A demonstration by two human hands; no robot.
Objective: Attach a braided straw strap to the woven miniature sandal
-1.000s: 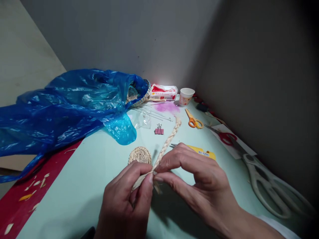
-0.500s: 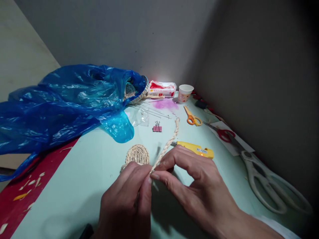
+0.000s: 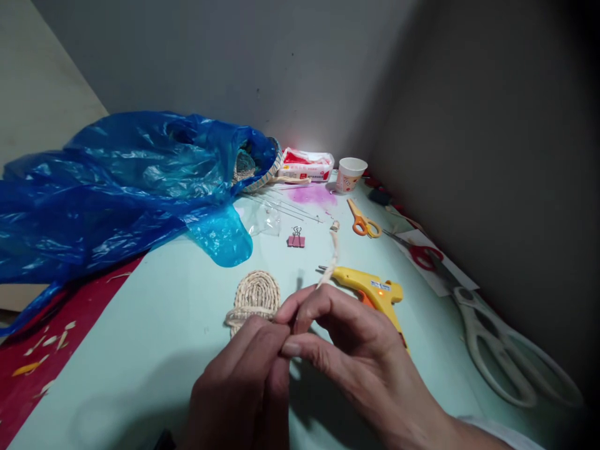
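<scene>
The left hand [image 3: 248, 369] is clenched around the near end of the braided cord [image 3: 334, 253], thumb against bent forefinger; the fingers cover the strand, so how much of it lies inside cannot be told. The right hand [image 3: 360, 356] pinches the cord between thumb and fingers, their tips touching the left hand, with an open loop behind the pinch.

The left hand, back upward, is nearer the person than the pink binder clip [image 3: 296, 240] and a little to its left. The right hand, also on the clip's near side but to its right, is turned inward with knuckles arched. From behind them the cord rises to its far end, just right of the clip.

Counted from left to right, there is one blue plastic bag [image 3: 154, 169] left of the clip; one oval woven coil [image 3: 257, 294], crossed by a band, left of it on the near side; one red-and-white packet [image 3: 307, 165] beyond it; one paper cup [image 3: 350, 176] beyond and right; and one yellow glue gun [image 3: 375, 287] right and nearer. Three scissors lie right of the clip: orange-yellow scissors [image 3: 358, 220], red-handled scissors [image 3: 424, 256] and large grey-handled scissors [image 3: 479, 351].
</scene>
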